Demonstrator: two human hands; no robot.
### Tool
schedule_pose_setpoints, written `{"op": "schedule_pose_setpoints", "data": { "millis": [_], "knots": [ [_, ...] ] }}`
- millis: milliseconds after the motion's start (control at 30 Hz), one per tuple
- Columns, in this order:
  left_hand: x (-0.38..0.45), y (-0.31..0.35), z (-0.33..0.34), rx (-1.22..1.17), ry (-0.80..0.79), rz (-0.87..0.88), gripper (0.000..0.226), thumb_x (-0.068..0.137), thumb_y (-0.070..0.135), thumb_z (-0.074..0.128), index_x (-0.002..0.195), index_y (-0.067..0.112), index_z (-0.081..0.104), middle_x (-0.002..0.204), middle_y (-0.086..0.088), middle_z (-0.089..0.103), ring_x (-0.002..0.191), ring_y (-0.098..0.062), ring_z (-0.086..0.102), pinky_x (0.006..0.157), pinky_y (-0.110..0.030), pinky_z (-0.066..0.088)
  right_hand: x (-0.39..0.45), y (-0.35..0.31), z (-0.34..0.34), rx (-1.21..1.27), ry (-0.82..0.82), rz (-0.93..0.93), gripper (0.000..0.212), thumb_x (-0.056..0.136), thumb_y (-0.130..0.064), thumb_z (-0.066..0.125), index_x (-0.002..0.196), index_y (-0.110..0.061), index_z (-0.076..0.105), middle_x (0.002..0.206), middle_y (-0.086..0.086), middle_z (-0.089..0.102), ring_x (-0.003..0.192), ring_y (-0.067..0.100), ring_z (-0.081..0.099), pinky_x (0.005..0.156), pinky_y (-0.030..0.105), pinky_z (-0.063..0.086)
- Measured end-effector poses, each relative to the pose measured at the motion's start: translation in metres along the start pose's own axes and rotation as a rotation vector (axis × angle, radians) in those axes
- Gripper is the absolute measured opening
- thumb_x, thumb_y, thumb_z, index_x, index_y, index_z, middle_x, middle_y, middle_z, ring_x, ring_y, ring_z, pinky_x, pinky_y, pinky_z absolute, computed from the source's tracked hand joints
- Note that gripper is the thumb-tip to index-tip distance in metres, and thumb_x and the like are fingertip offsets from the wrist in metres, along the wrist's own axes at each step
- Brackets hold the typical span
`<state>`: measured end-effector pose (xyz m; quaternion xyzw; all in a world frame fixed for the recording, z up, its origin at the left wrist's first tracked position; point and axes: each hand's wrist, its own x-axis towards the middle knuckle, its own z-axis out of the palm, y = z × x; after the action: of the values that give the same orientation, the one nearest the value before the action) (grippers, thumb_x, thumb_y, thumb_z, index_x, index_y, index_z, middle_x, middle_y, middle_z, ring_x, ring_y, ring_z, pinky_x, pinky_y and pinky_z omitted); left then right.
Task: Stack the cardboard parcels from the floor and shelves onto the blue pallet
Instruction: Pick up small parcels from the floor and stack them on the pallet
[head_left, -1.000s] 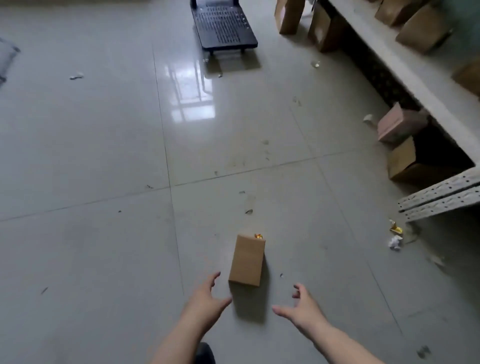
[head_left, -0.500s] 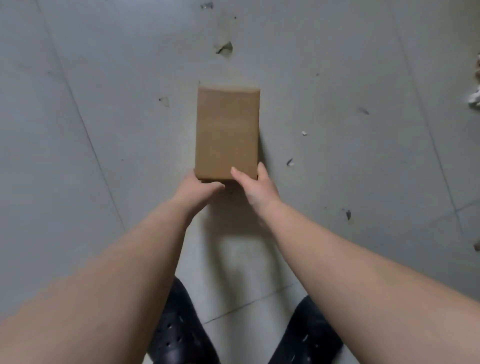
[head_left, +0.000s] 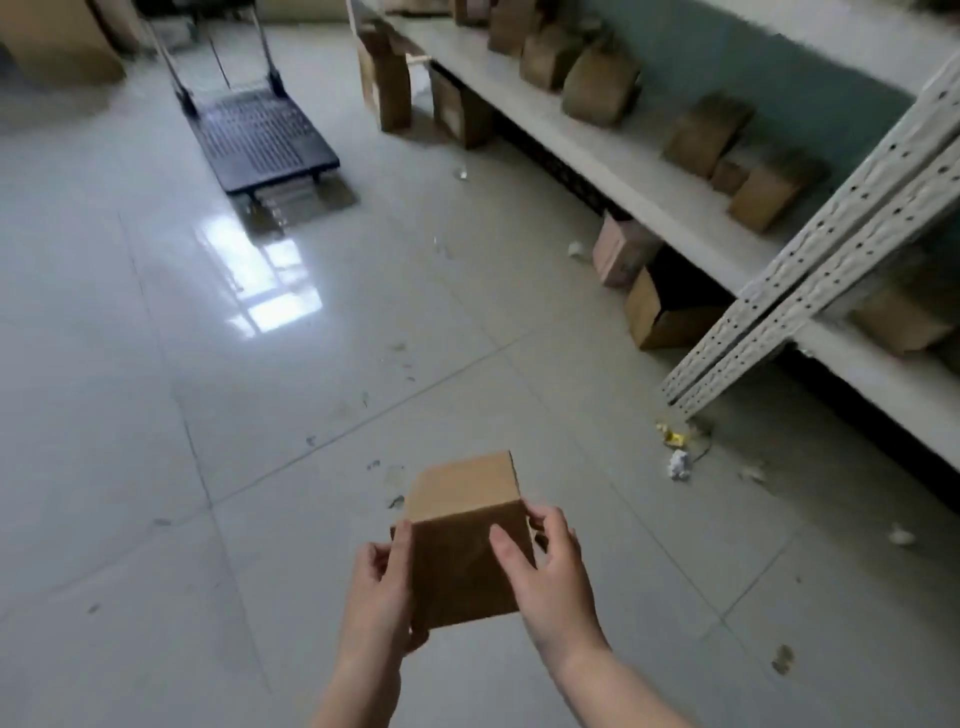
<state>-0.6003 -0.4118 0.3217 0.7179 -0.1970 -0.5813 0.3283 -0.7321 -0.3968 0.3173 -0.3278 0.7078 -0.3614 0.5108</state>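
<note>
A small brown cardboard parcel (head_left: 464, 535) is off the floor, held between both hands low in the view. My left hand (head_left: 383, 592) grips its left side, thumb on the near face. My right hand (head_left: 545, 571) grips its right side, with the thumb across the front. The dark blue pallet trolley (head_left: 260, 137) stands far ahead at the upper left, its deck bare. More brown parcels (head_left: 597, 85) sit on the white shelf (head_left: 623, 171) along the right, and others (head_left: 623, 254) lie on the floor under it.
A perforated white shelf post (head_left: 810, 280) slants down to the floor at the right. Paper scraps (head_left: 678, 462) lie by its foot. Tall parcels (head_left: 384, 83) stand on the floor near the shelf's far end. A large box (head_left: 57, 41) is at the top left.
Both hands reached the parcel on the floor, took hold of its near end, and lifted it. The view rose from the floor to the room ahead.
</note>
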Motion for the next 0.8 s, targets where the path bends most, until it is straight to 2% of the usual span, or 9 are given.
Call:
{"op": "schedule_pose_setpoints", "data": {
  "millis": [100, 200, 333, 433, 500, 600, 667, 767, 800],
  "knots": [
    [-0.106, 0.105, 0.013, 0.048, -0.08, 0.262, 0.023, 0.087, 0.036, 0.058, 0.085, 0.014, 0.052, 0.09, -0.009, 0.063, 0.076, -0.02, 0.06, 0.072, -0.041, 0.053, -0.06, -0.119, -0.058, 0.164, 0.078, -0.019, 0.036, 0.074, -0.05, 0.067, 0.092, -0.024, 0.049, 0.103, 0.006, 0.061, 0.094, 0.02, 0.061, 0.082, 0.037, 0.054],
    [-0.207, 0.177, 0.029, 0.115, -0.209, 0.574, 0.009, 0.087, 0.029, 0.06, 0.084, 0.021, 0.057, 0.088, -0.01, 0.069, 0.079, -0.022, 0.067, 0.067, -0.033, 0.053, -0.125, -0.215, -0.123, 0.237, 0.209, -0.106, 0.055, 0.063, -0.068, 0.062, 0.092, -0.024, 0.047, 0.104, 0.012, 0.061, 0.098, 0.03, 0.06, 0.091, 0.051, 0.05],
    [-0.314, 0.238, 0.04, 0.165, -0.333, 0.982, 0.024, 0.093, 0.022, 0.05, 0.075, 0.035, 0.058, 0.087, 0.007, 0.063, 0.079, -0.002, 0.058, 0.063, -0.015, 0.042, -0.207, -0.292, -0.192, 0.296, 0.409, -0.281, 0.059, 0.068, -0.073, 0.051, 0.114, -0.037, 0.051, 0.121, -0.006, 0.053, 0.12, 0.024, 0.049, 0.106, 0.047, 0.038],
    [-0.37, 0.264, 0.046, 0.12, -0.489, 1.128, 0.027, 0.092, 0.014, 0.053, 0.076, 0.035, 0.06, 0.093, 0.012, 0.064, 0.084, -0.009, 0.061, 0.062, -0.021, 0.047, -0.267, -0.317, -0.228, 0.368, 0.491, -0.404, 0.047, 0.064, -0.075, 0.051, 0.099, -0.044, 0.057, 0.131, -0.004, 0.054, 0.124, 0.023, 0.048, 0.107, 0.048, 0.038],
    [-0.404, 0.275, 0.048, 0.107, -0.605, 1.189, 0.022, 0.09, 0.011, 0.055, 0.078, 0.028, 0.061, 0.094, 0.007, 0.064, 0.082, -0.01, 0.061, 0.054, -0.011, 0.046, -0.305, -0.323, -0.243, 0.365, 0.58, -0.466, 0.051, 0.062, -0.079, 0.054, 0.096, -0.041, 0.057, 0.121, -0.003, 0.058, 0.115, 0.023, 0.053, 0.102, 0.052, 0.042],
    [-0.448, 0.279, 0.047, 0.048, -0.783, 1.196, 0.014, 0.083, 0.014, 0.066, 0.086, 0.026, 0.058, 0.097, 0.001, 0.062, 0.081, -0.008, 0.058, 0.053, -0.011, 0.046, -0.359, -0.321, -0.254, 0.43, 0.74, -0.553, 0.04, 0.076, -0.065, 0.055, 0.094, -0.03, 0.057, 0.106, -0.001, 0.06, 0.102, 0.023, 0.058, 0.096, 0.054, 0.045],
    [-0.472, 0.275, 0.048, 0.048, -0.899, 1.132, 0.034, 0.077, 0.019, 0.073, 0.104, 0.026, 0.053, 0.105, 0.008, 0.056, 0.091, -0.008, 0.057, 0.063, -0.018, 0.05, -0.388, -0.309, -0.259, 0.561, 0.798, -0.584, 0.023, 0.087, -0.045, 0.056, 0.094, -0.023, 0.057, 0.106, 0.008, 0.062, 0.097, 0.025, 0.061, 0.09, 0.052, 0.05],
    [-0.512, 0.263, 0.054, 0.03, -1.237, 0.765, 0.08, 0.065, 0.023, 0.078, 0.131, 0.03, 0.034, 0.12, 0.001, 0.056, 0.106, -0.019, 0.059, 0.075, -0.03, 0.054, -0.432, -0.292, -0.263, 0.68, 0.905, -0.64, 0.017, 0.092, -0.033, 0.053, 0.095, -0.016, 0.055, 0.099, 0.01, 0.063, 0.087, 0.022, 0.062, 0.069, 0.038, 0.051],
    [-0.525, 0.256, 0.058, 0.056, -1.333, 0.624, 0.081, 0.065, 0.024, 0.077, 0.132, 0.031, 0.032, 0.121, -0.006, 0.058, 0.103, -0.024, 0.062, 0.075, -0.036, 0.056, -0.448, -0.285, -0.264, 0.685, 0.949, -0.648, 0.017, 0.093, -0.032, 0.053, 0.095, -0.015, 0.054, 0.097, 0.009, 0.063, 0.085, 0.02, 0.062, 0.064, 0.033, 0.05]
  ]
}}
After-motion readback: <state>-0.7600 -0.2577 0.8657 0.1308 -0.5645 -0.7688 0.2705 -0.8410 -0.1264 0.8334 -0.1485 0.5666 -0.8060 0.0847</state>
